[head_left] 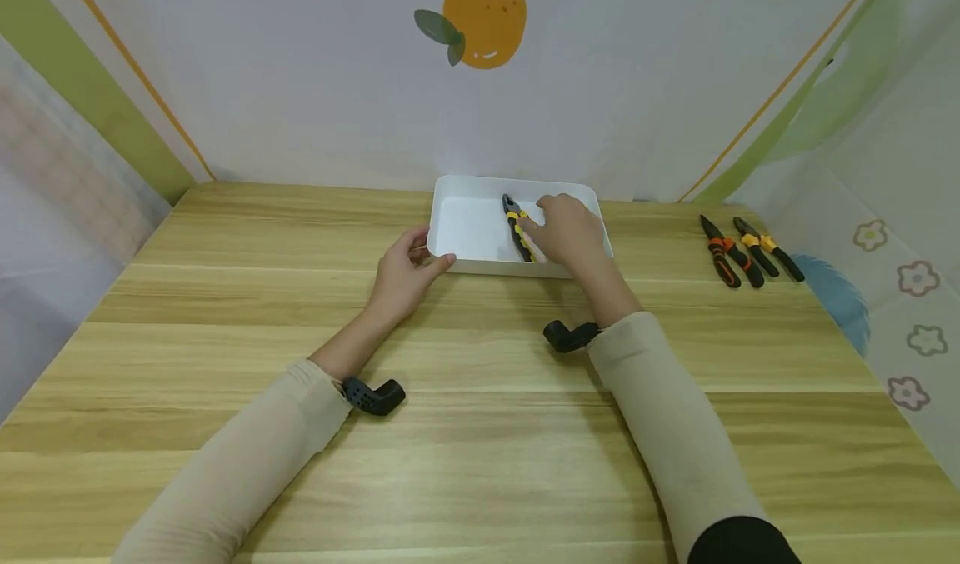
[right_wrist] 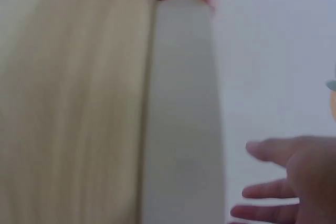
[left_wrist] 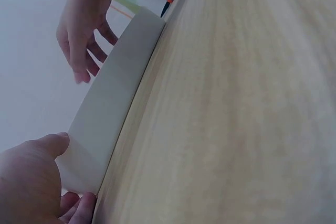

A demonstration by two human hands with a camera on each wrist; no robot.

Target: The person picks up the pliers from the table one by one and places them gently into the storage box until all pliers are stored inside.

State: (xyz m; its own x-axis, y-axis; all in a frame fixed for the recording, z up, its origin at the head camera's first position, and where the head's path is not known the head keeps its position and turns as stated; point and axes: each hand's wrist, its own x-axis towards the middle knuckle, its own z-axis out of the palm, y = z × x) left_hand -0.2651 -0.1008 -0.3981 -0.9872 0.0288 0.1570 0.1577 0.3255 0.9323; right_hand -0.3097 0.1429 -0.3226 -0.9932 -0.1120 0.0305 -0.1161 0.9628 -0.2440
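Gripping the tray (head_left: 468, 224) with left hand (head_left: 401, 277), spreading right hand (head_left: 572, 232) by pliers (head_left: 514, 229) inside, perhaps risking a knock if sweeping low.

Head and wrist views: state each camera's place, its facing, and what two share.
Head: on the head, faces forward and down at the tray; left hand, right hand, sleeves show.
Left wrist: on that wrist, faces along the tray's near wall; both hands show.
Right wrist: on that wrist, faces that wall; both hands show.
Wrist views share wall and table.
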